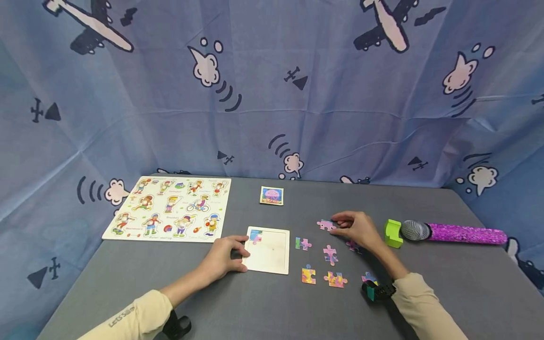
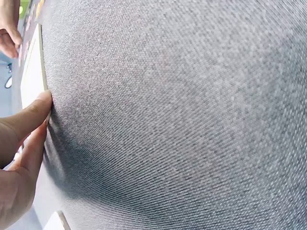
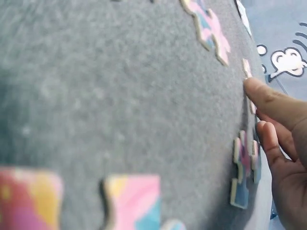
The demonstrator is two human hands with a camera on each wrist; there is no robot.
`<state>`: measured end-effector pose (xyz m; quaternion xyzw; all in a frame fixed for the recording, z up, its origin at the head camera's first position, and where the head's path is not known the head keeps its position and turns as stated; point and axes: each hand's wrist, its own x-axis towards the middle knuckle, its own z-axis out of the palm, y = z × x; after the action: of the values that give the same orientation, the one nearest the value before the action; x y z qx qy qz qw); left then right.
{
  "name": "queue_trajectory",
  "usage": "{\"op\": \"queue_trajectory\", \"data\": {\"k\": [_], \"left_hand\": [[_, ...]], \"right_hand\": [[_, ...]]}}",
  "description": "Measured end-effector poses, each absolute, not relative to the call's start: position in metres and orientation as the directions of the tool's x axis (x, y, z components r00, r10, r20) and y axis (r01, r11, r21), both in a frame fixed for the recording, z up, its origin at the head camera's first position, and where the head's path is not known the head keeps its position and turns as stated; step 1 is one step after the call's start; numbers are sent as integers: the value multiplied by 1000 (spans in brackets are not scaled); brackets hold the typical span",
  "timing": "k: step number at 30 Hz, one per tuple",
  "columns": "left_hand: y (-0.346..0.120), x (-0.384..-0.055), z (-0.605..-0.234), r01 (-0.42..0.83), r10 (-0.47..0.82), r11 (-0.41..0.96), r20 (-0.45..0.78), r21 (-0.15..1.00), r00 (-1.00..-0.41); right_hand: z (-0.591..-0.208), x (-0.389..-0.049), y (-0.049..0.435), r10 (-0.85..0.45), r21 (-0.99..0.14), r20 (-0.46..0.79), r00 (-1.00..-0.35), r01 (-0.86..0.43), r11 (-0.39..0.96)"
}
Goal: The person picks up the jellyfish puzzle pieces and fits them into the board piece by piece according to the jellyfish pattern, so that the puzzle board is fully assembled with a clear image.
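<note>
A square, pale puzzle tray (image 1: 268, 257) lies at the middle of the table, with a blue-and-pink piece (image 1: 256, 236) in its upper left corner. My left hand (image 1: 223, 257) rests against the tray's left edge, thumb and fingers apart; the left wrist view shows the thumb (image 2: 36, 110) right at the rim. Right of the tray, my right hand (image 1: 357, 230) pinches the end of a pink jigsaw piece (image 1: 326, 225) between thumb and index finger. Beneath that wrist, another jigsaw piece (image 1: 352, 245) is partly covered.
Several loose pieces, among them a yellow one (image 1: 308, 275) and a pink one (image 1: 330, 255), lie right of the tray. Behind it sits a small picture card (image 1: 271, 196). A sports figure board (image 1: 170, 208) lies left; a green block (image 1: 393, 233) and purple microphone (image 1: 463, 233) lie right.
</note>
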<state>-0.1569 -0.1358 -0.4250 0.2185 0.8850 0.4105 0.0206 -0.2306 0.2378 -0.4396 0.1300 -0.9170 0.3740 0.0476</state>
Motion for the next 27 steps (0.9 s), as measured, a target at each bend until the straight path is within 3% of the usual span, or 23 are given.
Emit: {"op": "queue_trajectory", "data": {"k": [15, 23, 27], "left_hand": [[-135, -157, -426, 399, 410, 587, 166, 704, -897], [-134, -158, -426, 385, 405, 594, 151, 706, -902], [-134, -157, -426, 385, 408, 592, 149, 708, -901]], "right_hand": [[-436, -234, 235, -280, -725, 178, -943, -318, 611], [-432, -230, 233, -335, -893, 27, -942, -173, 415], [-435, -229, 230, -360, -925, 4, -933, -140, 353]]}}
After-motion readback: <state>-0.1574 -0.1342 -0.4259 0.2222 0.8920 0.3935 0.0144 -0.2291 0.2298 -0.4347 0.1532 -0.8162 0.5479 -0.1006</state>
